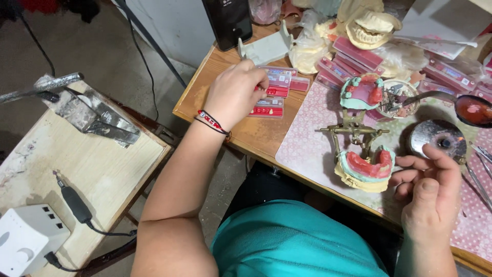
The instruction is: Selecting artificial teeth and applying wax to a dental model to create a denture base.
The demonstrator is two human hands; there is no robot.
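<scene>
**Hands at dental bench**

Left hand [234, 93] is reaching onto red tooth cards [270, 100] on the wooden table [215, 72], fingers curled over them. Right hand [429, 191] is resting half-curled, holding nothing visible, touching the articulator [361, 149] with wax models.

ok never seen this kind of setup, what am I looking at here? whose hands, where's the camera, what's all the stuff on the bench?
No machine here: a person works with two bare hands, and the one picture comes from a camera on their head, looking down.

The left hand reaches to flat red and clear cards of artificial teeth on the wooden bench. The right hand rests, loosely curled, beside a brass dental articulator holding two plaster jaw models with pink wax rims; whether it holds anything small I cannot tell.

Also there: more tooth cards, a plaster tooth cast, a spoon of red wax and a round metal burner. On the side table lie a white control box and its corded handpiece.
</scene>
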